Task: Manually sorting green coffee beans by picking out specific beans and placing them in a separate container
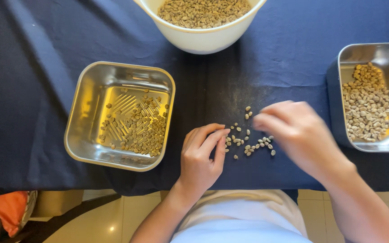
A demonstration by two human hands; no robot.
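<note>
Closest in, the person's pale lap sits at the bottom edge, and the two forearms rise from it toward the desk [32,67], which is draped in dark navy cloth. The left hand [200,157] rests knuckles up, its grip pinched together, thumb against fingertips, right at the left fringe of the loose beans [248,144]; whether one bean is caught between them I cannot tell. The right hand [296,132] hovers blurred over the right side of that same scatter, fingers curled down and bunched, its grip too smeared to read as apart or closed. The beans lie on the cloth between the two hands, a small spread with a few strays just above it.

Now the containers. On the left, a square steel tray [82,135] holds a thin layer of darker, greenish beans gathered toward its right half. On the far right, a second steel tray [374,51] carries a thicker heap of paler beans. At the top centre, a round white bowl [199,42] is full of beans, nearly to the rim.
</note>
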